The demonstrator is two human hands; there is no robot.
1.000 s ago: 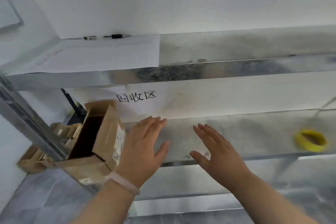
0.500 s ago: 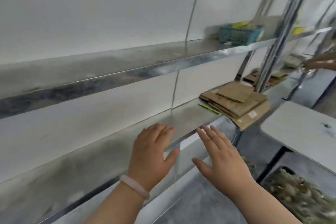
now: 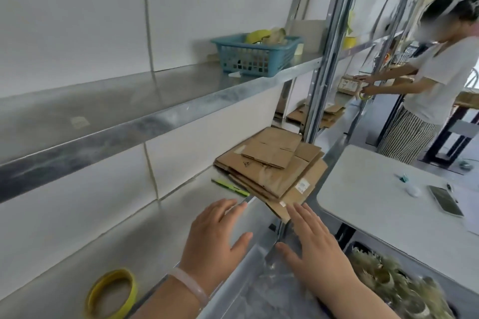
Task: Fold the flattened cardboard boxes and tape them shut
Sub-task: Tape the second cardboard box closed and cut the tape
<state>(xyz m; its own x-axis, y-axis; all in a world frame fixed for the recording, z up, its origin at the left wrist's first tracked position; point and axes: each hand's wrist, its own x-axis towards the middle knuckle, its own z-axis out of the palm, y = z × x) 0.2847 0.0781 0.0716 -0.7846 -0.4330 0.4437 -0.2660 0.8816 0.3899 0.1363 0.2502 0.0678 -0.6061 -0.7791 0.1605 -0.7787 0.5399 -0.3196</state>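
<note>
A stack of flattened brown cardboard boxes lies on the metal shelf, its near corner hanging over the shelf's front edge. My left hand hovers flat, fingers straight, just short of the stack and holds nothing. Beside it my right hand is spread open below the overhanging corner, its fingertips nearly at the cardboard. A yellow tape roll lies on the shelf at the lower left, behind my left wrist.
A green pen lies left of the stack. A teal basket sits on the upper shelf. A white table with a phone stands right. Another person works at the far right. More flattened cardboard lies beyond the upright.
My view has swung right along the shelf, from the open box at the left end to the flat cardboard stack. Both open hands have come up close to the stack.
</note>
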